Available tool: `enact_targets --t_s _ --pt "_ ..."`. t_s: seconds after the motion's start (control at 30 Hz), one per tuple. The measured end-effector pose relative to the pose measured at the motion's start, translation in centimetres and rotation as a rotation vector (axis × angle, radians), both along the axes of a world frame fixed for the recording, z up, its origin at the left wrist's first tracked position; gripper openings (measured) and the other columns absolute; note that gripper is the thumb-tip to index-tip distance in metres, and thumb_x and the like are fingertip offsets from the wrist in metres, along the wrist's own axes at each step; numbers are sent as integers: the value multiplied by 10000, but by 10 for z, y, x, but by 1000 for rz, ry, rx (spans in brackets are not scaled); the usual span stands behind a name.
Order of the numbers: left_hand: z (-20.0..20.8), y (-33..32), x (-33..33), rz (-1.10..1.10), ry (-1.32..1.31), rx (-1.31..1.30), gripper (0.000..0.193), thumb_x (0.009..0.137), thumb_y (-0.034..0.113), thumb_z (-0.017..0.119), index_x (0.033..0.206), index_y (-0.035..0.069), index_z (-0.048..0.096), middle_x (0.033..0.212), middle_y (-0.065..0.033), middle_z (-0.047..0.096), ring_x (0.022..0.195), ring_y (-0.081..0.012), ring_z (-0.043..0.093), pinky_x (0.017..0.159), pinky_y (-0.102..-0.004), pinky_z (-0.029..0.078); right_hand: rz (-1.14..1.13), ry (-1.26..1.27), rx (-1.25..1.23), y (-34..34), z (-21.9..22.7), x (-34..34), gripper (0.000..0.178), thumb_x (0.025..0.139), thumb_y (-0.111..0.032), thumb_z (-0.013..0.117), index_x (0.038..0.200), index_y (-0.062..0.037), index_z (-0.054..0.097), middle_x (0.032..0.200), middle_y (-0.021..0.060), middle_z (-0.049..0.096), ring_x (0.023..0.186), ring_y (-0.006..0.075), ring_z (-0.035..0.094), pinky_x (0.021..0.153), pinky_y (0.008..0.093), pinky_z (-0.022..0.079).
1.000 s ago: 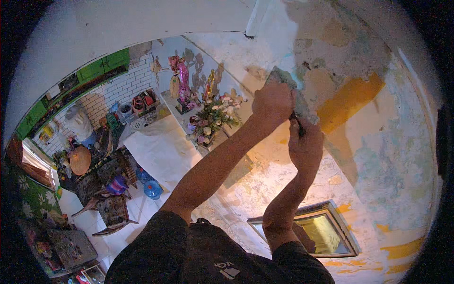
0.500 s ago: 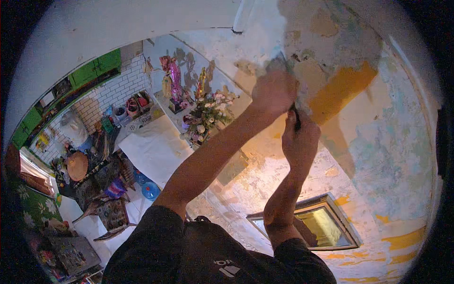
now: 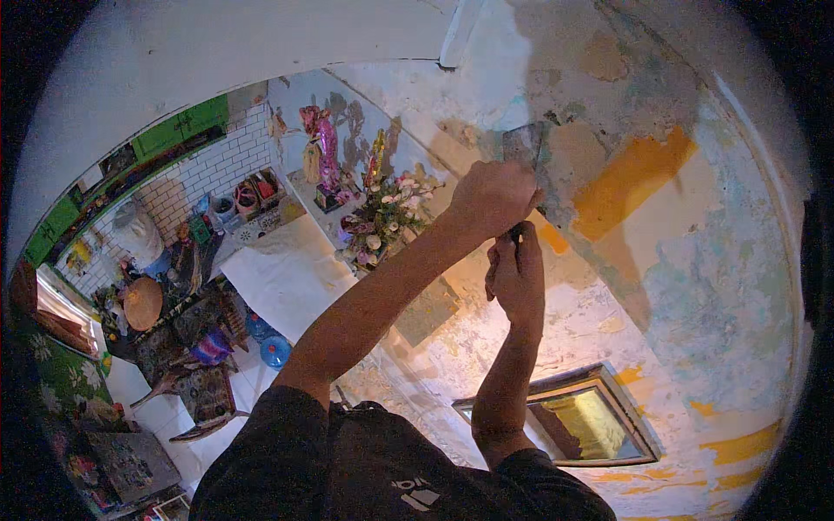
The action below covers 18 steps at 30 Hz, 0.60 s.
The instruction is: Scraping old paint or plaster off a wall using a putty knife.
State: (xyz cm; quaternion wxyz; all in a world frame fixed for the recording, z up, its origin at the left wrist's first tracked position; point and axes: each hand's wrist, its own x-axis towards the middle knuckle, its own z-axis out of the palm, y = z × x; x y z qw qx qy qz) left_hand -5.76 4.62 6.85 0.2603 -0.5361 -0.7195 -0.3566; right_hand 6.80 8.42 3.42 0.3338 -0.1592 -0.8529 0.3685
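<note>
Shirt: dark cloth garment (image 3: 373, 473), nearest the camera; pale print (image 3: 417, 497) on the chest, partly lost in the folds.
Left hand: left hand (image 3: 497, 198) closed in a fist around the upper part of the tool, just under its blade.
Right hand: right hand (image 3: 519, 280) just below the left, fingers wrapped around the tool's dark handle (image 3: 519, 233).
Tool: flat scraper (image 3: 522, 144), grey blade pointing up, in front of the patchy wall; most of the handle is covered by the hands. Contact between blade and wall cannot be told.
Wall: worn surface (image 3: 712, 260), mottled white, beige and blue-green, rough; a broad orange patch (image 3: 638, 184) lies right of the hands.
Wall opening: tilted rectangular frame (image 3: 599, 375) around a yellowish pane, partly behind the right forearm.
Ledge: flower arrangement (image 3: 393, 217) and a glittering pink ornament (image 3: 327, 156), left of the hands.
Table: smooth white cover (image 3: 287, 273), partly behind the left forearm.
Floor: blue plastic bottle (image 3: 276, 351) near a carved dark wooden chair (image 3: 204, 395).
Far side: round tan woven piece (image 3: 142, 304), white brick-pattern tiles (image 3: 187, 178) and green cabinets (image 3: 161, 136).
</note>
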Motion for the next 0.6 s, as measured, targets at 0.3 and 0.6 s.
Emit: enact_targets --t_s 0.3,0.6 --pt "-7 11 2 197 44 136 184 727 215 637 616 73 606 595 -96 573 607 -278 632 548 -431 503 -129 137 109 -10 -27 -25 301 943 -239 465 1120 4 470 793 203 634 797 329 657 619 377 459" --pt "-18 22 -10 230 174 318 66 633 138 638 618 87 598 583 -95 561 563 -270 614 499 -402 480 -85 145 121 -11 -20 -33 339 926 -274 529 1123 -4 474 892 265 636 870 447 612 633 414 487"
